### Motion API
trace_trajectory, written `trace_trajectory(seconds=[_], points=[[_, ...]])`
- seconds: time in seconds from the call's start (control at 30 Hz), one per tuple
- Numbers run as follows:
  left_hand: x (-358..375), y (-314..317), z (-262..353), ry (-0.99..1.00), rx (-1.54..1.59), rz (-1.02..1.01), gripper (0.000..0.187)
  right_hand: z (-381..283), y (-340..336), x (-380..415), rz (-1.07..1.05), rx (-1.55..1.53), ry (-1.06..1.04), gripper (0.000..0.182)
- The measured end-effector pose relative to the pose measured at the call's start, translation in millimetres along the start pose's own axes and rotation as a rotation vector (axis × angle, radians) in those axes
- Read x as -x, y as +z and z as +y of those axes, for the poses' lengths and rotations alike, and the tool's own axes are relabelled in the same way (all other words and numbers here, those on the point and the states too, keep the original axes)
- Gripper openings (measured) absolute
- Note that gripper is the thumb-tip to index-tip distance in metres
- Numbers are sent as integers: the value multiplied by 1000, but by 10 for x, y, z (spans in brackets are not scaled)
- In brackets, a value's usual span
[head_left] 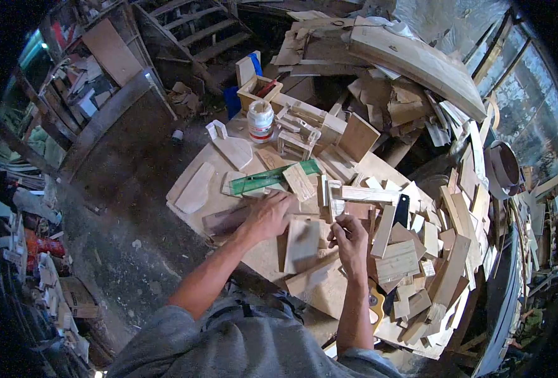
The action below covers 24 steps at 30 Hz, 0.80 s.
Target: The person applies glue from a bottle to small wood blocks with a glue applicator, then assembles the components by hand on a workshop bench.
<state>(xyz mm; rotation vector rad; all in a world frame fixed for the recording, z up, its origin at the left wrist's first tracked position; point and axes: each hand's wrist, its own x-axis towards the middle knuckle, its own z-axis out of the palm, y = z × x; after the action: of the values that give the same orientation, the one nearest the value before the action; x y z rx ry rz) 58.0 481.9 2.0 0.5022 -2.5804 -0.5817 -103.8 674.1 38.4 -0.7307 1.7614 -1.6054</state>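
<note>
My left hand (270, 216) rests over the middle of the workbench (253, 255), its fingers bent down by the end of a dark wood piece (227, 218). What lies under its fingertips is hidden. My right hand (349, 235) is raised beside a small upright wood piece (336, 199), its fingers curled together; anything between them is too small to make out. Between the hands lies a flat pale board (302, 246). A green plastic strip (260, 181) with a light wood block (299, 182) across it is just beyond my left hand.
A white glue jar (260, 121) stands at the back near an open wooden box (258, 89). Wood offcuts (397, 261) and a black-bladed saw (402, 210) crowd the right side. Shaped pale boards (194, 188) lie at the left edge. A long plank (417, 60) spans the far right.
</note>
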Motion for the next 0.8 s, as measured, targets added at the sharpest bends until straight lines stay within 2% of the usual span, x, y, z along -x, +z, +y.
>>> trace_trajectory(seconds=[0.1, 0.13, 0.23, 0.27, 0.37, 0.47, 0.67, 0.77, 0.8], points=[[-27, -102, -190, -106, 71, 78, 32, 28, -52, 68, 39, -42, 8, 7], [-44, -200, -209, -220, 31, 143, 21, 55, -95, 88, 41, -38, 21, 7], [-54, -324, -405, -246, -126, 24, 12, 89, -156, 149, 37, -32, 40, 6], [-49, -325, -413, -184, -207, 6, 10, 108, -160, 158, 35, -28, 39, 7], [-64, -212, -415, -176, -370, -43, 10, 37, -140, 181, 28, -23, 34, 9], [-57, -12, -519, -180, -480, -14, 12, 40, -141, 192, 1, -7, 9, 9], [-16, -29, -358, -33, -614, -48, 16, 115, -143, 226, 51, 107, 20, 11], [-18, -42, -363, -49, -569, -62, 16, 254, -159, 210, 30, 350, -86, 11], [-28, -80, -323, -68, -528, -10, 14, 290, -140, 202, 52, 427, -153, 11]])
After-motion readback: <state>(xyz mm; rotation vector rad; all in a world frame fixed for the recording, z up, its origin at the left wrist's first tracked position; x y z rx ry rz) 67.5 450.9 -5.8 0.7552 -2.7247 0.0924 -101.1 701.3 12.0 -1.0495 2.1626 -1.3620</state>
